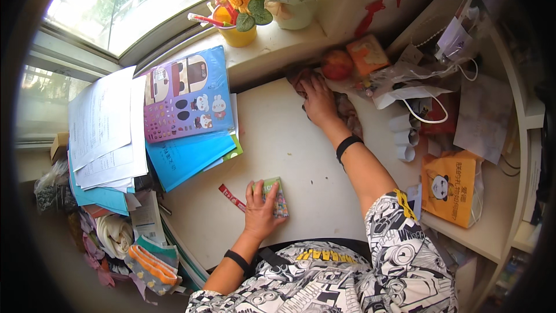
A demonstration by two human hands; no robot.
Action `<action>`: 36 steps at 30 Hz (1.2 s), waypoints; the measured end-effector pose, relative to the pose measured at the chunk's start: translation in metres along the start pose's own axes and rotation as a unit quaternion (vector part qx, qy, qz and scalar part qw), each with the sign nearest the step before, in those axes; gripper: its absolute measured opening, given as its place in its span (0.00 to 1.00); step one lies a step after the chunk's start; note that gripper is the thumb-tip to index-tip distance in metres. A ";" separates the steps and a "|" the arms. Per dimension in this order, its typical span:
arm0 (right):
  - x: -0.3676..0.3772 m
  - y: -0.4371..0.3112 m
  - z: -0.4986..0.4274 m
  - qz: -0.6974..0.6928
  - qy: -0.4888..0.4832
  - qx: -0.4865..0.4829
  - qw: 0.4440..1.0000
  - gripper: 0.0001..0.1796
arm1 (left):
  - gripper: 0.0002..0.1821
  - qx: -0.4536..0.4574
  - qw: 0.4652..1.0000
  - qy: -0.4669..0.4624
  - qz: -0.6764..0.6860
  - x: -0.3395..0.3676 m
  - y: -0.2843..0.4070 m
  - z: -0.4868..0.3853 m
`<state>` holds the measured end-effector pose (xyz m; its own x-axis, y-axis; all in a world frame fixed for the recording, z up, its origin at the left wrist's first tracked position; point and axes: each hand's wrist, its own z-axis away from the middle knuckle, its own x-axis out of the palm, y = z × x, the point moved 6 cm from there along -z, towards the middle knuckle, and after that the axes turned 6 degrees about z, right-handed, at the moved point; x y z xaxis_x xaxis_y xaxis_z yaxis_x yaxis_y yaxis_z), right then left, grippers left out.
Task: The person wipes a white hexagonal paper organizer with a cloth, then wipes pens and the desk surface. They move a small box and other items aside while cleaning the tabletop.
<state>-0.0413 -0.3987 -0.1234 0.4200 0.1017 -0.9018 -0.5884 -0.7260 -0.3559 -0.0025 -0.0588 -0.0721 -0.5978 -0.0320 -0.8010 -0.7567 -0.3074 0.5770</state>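
My right hand (319, 99) presses on a dark, crumpled cloth (347, 115) at the back of the white desktop (269, 130). The cloth bunches under the fingers and trails along the wrist's right side. Near the desk's front edge, my left hand (259, 208) rests over a small, colourful box (280, 202) with a green end, its fingers lying across the box's left part. From beneath that hand a red printed strip (232, 197) sticks out to the left. A few dark specks (319, 181) dot the desktop between the two hands.
Paper sheets (104, 117), a purple sticker book (186, 95) and blue folders (189, 152) are piled at left. A yellow pen cup (236, 32) stands on the windowsill. Right of the cloth are a red apple (337, 64), clear plastic packaging (399, 79) and an orange paper bag (449, 189).
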 end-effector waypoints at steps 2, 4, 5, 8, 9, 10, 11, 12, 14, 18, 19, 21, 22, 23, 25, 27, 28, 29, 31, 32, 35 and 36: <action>-0.002 -0.002 0.020 0.005 -0.023 0.018 1.000 0.32 | 0.61 0.001 1.000 0.005 0.009 -0.004 0.005 -0.004; -0.011 -0.014 0.069 -0.003 -0.062 -0.003 0.998 0.34 | 0.61 -0.014 0.999 0.014 0.030 -0.012 0.009 -0.010; -0.016 -0.019 0.096 -0.017 -0.106 0.005 0.994 0.34 | 0.61 -0.024 0.999 0.015 0.046 -0.017 0.010 -0.015; -0.049 -0.044 0.179 -0.020 -0.132 -0.046 0.990 0.28 | 0.61 0.004 0.998 0.051 0.046 -0.034 0.020 -0.042; -0.057 -0.051 0.201 -0.025 -0.149 -0.051 0.987 0.25 | 0.61 0.013 0.997 0.062 0.048 -0.038 0.023 -0.054; -0.061 -0.053 0.210 -0.030 -0.148 -0.070 0.986 0.22 | 0.61 0.029 0.996 0.075 0.040 -0.042 0.026 -0.069; -0.064 -0.054 0.215 -0.039 -0.149 -0.084 0.984 0.20 | 0.61 0.047 0.994 0.087 0.036 -0.045 0.028 -0.084; -0.066 -0.048 0.210 -0.057 -0.138 -0.074 0.986 0.21 | 0.61 0.055 0.993 0.097 0.039 -0.048 0.030 -0.100; -0.066 -0.023 0.177 -0.098 -0.038 -0.031 0.994 0.23 | 0.61 0.073 0.991 0.115 0.007 -0.050 0.033 -0.133; -0.054 0.051 0.092 -0.012 0.096 0.143 0.985 0.27 | 0.60 0.048 0.993 0.107 -0.017 -0.046 0.031 -0.192; -0.047 0.054 0.081 0.014 0.065 0.143 0.988 0.26 | 0.60 0.039 0.993 0.108 -0.024 -0.045 0.030 -0.203; -0.037 0.052 0.070 0.061 0.022 0.141 0.988 0.24 | 0.60 0.025 0.994 0.104 -0.035 -0.040 0.027 -0.219; -0.038 0.044 0.074 0.064 0.006 0.114 0.991 0.21 | 0.59 0.022 0.993 0.106 -0.038 -0.039 0.026 -0.226; -0.039 0.033 0.082 0.054 -0.010 0.082 0.995 0.21 | 0.59 0.024 0.993 0.108 -0.041 -0.038 0.023 -0.232; -0.046 0.005 0.111 0.030 -0.036 0.027 0.999 0.21 | 0.58 0.027 0.993 0.106 -0.049 -0.035 0.018 -0.242; -0.052 -0.017 0.146 -0.009 -0.114 -0.002 0.993 0.21 | 0.58 0.044 0.992 0.107 -0.051 -0.031 0.015 -0.252; -0.058 -0.025 0.159 -0.020 -0.105 -0.008 0.994 0.21 | 0.58 0.055 0.991 0.109 -0.056 -0.028 0.014 -0.257; -0.063 -0.029 0.168 -0.031 -0.098 -0.013 0.995 0.21 | 0.57 0.053 0.992 0.101 -0.059 -0.024 0.013 -0.262; -0.067 -0.026 0.168 -0.021 -0.075 0.001 0.997 0.21 | 0.57 0.074 0.992 0.089 -0.051 -0.014 0.014 -0.273; -0.066 -0.018 0.160 -0.003 -0.064 0.019 0.998 0.20 | 0.56 0.075 0.993 0.079 -0.046 -0.010 0.013 -0.277; -0.053 0.016 0.116 0.010 -0.048 0.097 0.994 0.18 | 0.54 0.105 0.992 0.066 -0.022 -0.003 0.019 -0.284; -0.049 0.026 0.099 0.013 -0.058 0.089 0.994 0.17 | 0.54 0.112 0.991 0.074 -0.026 -0.004 0.022 -0.282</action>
<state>-0.1459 -0.3556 -0.1128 0.3263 0.1693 -0.9300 -0.7156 -0.5986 -0.3601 0.0581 -0.3337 -0.1012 -0.5235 -0.1667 -0.8355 -0.8351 -0.0939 0.5420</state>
